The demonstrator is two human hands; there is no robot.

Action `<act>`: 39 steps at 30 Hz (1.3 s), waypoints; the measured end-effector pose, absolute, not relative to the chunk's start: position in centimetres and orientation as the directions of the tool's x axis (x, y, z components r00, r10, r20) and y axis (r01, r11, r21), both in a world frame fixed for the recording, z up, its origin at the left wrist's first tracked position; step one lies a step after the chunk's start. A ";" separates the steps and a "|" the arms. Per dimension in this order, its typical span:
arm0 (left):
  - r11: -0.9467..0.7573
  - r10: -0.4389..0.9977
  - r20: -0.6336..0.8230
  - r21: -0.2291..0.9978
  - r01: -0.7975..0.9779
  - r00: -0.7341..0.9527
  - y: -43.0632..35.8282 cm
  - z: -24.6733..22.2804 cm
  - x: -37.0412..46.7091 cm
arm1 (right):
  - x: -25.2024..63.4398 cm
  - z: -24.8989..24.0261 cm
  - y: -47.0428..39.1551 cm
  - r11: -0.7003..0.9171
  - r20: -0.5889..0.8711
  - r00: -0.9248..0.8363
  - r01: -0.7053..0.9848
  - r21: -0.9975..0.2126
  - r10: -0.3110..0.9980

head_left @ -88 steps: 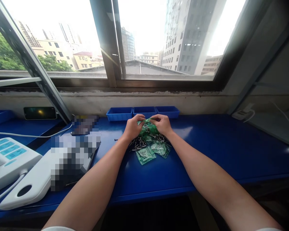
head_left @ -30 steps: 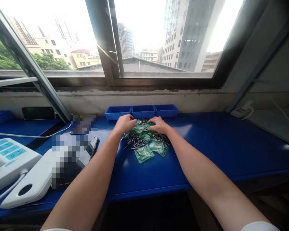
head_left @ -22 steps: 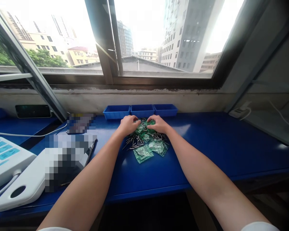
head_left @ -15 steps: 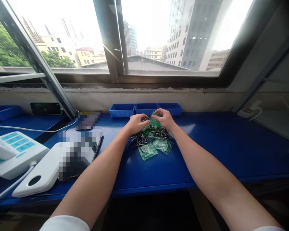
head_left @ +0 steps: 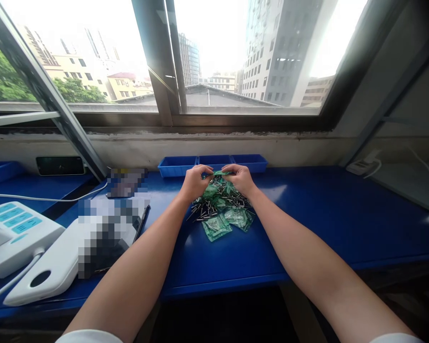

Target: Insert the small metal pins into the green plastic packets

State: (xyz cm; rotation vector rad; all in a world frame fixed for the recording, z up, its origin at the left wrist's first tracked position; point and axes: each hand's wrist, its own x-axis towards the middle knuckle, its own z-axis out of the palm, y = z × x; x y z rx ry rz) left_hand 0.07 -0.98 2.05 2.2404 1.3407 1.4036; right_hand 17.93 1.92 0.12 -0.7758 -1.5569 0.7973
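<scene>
Between my two hands a small green plastic bag (head_left: pixel 221 173) is stretched level above the pile. My left hand (head_left: pixel 197 182) pinches its left end, and my right hand (head_left: pixel 241 179) pinches the right end. Below them lies a heap of short dark metal pins (head_left: pixel 204 209), possibly screws or bits, mixed with green bags. Two flat green bags, a left one (head_left: pixel 216 227) and a right one (head_left: pixel 239 218), rest at the near side of the heap with pieces inside. Fingers partly hide the held bag and the far side of the heap.
Three joined blue bins (head_left: pixel 177 166) stand behind the heap by the wall. To the left are a white power strip (head_left: pixel 21 233), a white rounded device (head_left: pixel 45 276), a blurred dark item (head_left: pixel 110 238) and a phone (head_left: pixel 60 166). A white cable (head_left: pixel 57 198) crosses the blue table (head_left: pixel 329 214).
My left hand has come up to the green bag and now grips its left end. The bag, upright before in my right hand, is now stretched flat between both hands. The view has shifted slightly.
</scene>
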 end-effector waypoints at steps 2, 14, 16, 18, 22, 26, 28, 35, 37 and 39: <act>-0.597 0.744 0.642 0.513 0.618 0.186 -1.2 2.2 0.1 | 18.1 0.0 2.1 0.584 0.576 -0.102 0.090 -0.806 0.811; -0.514 0.722 0.692 0.516 0.685 0.021 -1.1 2.2 0.1 | 18.0 -0.1 1.9 0.523 0.526 -0.065 0.272 -0.808 0.848; -0.454 0.710 0.701 0.533 0.714 -0.073 -0.7 2.3 -0.3 | 18.2 -0.1 1.8 0.519 0.528 -0.070 0.332 -0.788 0.846; -0.380 0.711 0.681 0.584 0.717 -0.178 -0.3 2.2 -0.8 | 18.4 -0.1 1.7 0.517 0.528 -0.085 0.382 -0.766 0.845; -0.253 0.732 0.572 0.733 0.631 -0.370 1.1 1.8 -2.4 | 18.3 0.1 1.3 0.504 0.514 -0.121 0.475 -0.721 0.849; -0.235 0.772 0.429 0.879 0.416 -0.470 2.8 1.3 -3.6 | 18.3 0.2 1.0 0.508 0.501 -0.166 0.513 -0.692 0.850; -0.266 0.805 0.380 0.917 0.296 -0.456 3.5 1.1 -3.8 | 18.3 0.2 0.9 0.503 0.482 -0.191 0.532 -0.681 0.855; -0.179 0.896 0.290 0.929 0.325 -0.335 5.2 -0.4 -4.5 | 18.5 -0.1 1.2 0.492 0.431 -0.256 0.602 -0.629 0.865; -0.171 0.893 0.304 0.912 0.372 -0.333 5.2 -0.5 -4.6 | 18.5 -0.2 1.3 0.490 0.420 -0.268 0.613 -0.620 0.867; -0.166 0.891 0.318 0.893 0.418 -0.325 4.8 -0.4 -4.5 | 18.6 -0.2 1.4 0.488 0.410 -0.279 0.626 -0.608 0.869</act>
